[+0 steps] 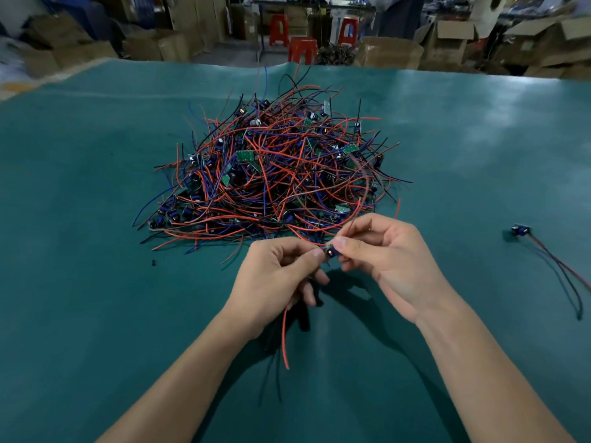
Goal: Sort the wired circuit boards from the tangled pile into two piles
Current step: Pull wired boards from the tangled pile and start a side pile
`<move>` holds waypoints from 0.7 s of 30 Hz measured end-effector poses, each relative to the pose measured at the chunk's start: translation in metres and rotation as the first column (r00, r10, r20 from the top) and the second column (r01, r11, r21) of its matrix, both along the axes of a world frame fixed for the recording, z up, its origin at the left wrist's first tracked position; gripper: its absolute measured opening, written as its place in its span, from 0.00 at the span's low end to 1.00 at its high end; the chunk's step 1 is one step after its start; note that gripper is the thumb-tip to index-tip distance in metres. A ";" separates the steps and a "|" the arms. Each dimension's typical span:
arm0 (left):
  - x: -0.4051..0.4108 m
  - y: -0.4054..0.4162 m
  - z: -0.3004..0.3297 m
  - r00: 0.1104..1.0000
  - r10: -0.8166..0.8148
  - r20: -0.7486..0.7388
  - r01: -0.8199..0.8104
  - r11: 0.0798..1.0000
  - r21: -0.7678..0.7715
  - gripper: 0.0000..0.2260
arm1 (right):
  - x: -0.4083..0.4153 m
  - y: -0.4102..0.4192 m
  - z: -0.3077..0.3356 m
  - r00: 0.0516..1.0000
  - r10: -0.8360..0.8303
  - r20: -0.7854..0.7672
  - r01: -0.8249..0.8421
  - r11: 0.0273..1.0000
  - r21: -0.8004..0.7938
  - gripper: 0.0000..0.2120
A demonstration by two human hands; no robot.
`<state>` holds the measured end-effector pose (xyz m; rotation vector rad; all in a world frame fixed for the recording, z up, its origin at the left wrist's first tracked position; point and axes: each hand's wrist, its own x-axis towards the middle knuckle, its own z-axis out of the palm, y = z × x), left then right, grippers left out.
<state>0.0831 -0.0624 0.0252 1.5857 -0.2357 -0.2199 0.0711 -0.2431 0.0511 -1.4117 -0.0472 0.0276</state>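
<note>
Both hands hold 1 small wired board (330, 251) up over the green table (96, 282), just in front of the big tangled pile (275, 167). The left hand (275, 276) pinches 1 end of the board with its thumb and fingers curled in. The right hand (383, 254) pinches the other end the same way, and it also seems to have a thin wire between its thumb and first finger. My guess is that 2 hands are used so the board can be turned and looked at, and so its wires can be pulled free of the pile.

The board is tiny and dark, with a bit of blue on it, and most of it is hidden by the fingertips. A long red wire (285, 337) hangs from under the left hand. Another red wire curves up from the right hand toward the pile, and I cannot tell if it is caught there.

The pile is a heap of red, blue and black wires with little green boards and dark parts stuck in it.

Far off to the right lies 1 sorted board (519, 230) with its wires stretched toward the table edge. It looks like the start of 1 pile. I see no 2nd pile yet, so the job looks only just begun.
</note>
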 end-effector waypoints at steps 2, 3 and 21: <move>0.000 0.002 0.002 0.987 -0.112 -0.114 0.097 0.987 -0.126 0.06 | 0.000 0.000 0.001 1.000 0.010 -0.019 -0.009 1.000 0.024 0.07; 0.000 0.003 0.003 0.981 -0.140 -0.133 0.121 0.983 -0.141 0.06 | -0.001 0.001 0.001 1.000 0.013 -0.018 -0.013 1.000 0.004 0.07; 0.002 0.012 0.006 0.945 -0.288 -0.152 0.282 0.958 -0.062 0.07 | 0.004 -0.035 0.004 0.975 -0.215 -0.051 0.218 0.973 0.074 0.06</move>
